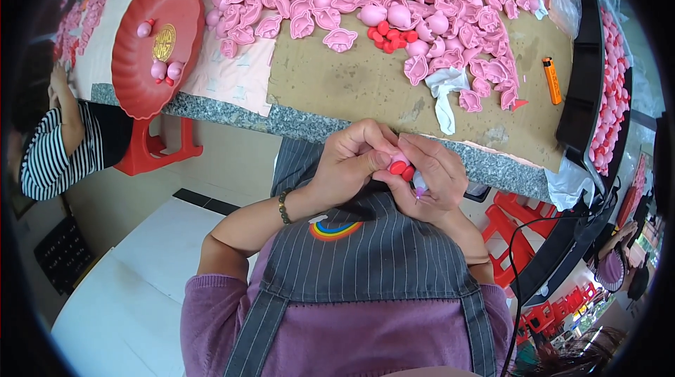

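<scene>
Close in front of my apron, both hands grip one small pink plastic toy piece with round red parts (399, 167). My left hand (349, 164) pinches it from the left with thumb and fingers. My right hand (434, 174) is closed on its other side. A small whitish thing with a purple tip (420, 192) pokes out under the right fingers; most of it is hidden in that palm. Beyond my hands lies a big spread of pink shell-like plastic pieces (340, 39). A little heap of red pieces (391, 38) sits at its near side.
A red scalloped plate (126, 46) holding a few finished-looking pink toys overhangs the table's left edge. An orange lighter (552, 81) and crumpled white tissue (446, 92) lie on the cardboard (309, 85). A black bin (583, 96) stands right. Another person in stripes (60, 145) is far left.
</scene>
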Demonstrator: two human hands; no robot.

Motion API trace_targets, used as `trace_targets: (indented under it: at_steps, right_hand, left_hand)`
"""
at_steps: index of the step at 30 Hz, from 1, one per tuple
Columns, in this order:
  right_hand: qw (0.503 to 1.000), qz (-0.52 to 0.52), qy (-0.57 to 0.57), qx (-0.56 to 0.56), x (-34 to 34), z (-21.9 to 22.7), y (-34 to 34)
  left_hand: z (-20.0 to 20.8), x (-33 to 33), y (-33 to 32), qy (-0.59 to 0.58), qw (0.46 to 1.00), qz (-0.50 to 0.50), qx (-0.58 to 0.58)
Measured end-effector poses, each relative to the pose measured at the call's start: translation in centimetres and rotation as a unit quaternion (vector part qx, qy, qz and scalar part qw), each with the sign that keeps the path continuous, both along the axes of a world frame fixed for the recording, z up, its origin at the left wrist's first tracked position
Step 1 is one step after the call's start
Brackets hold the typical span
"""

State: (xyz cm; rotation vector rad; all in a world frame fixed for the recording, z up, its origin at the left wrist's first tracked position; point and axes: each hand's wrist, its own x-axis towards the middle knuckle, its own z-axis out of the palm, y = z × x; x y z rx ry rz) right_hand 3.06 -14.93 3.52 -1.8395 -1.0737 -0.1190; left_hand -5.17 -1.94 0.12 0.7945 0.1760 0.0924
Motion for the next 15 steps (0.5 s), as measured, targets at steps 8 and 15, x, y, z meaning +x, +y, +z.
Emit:
trace_targets:
  at_steps: [8, 15]
  right_hand:
    - [0.996, 0.021, 0.085, 0.032, 1.2, 0.2, 1.0]
    - [0.991, 0.063, 0.097, 0.064, 1.3, -0.6, 0.2]
  left_hand:
    - [0.7, 0.6, -0.2, 0.029, 0.972, -0.006, -0.233]
    - [0.5, 0.2, -0.4, 0.032, 0.974, -0.027, -0.223]
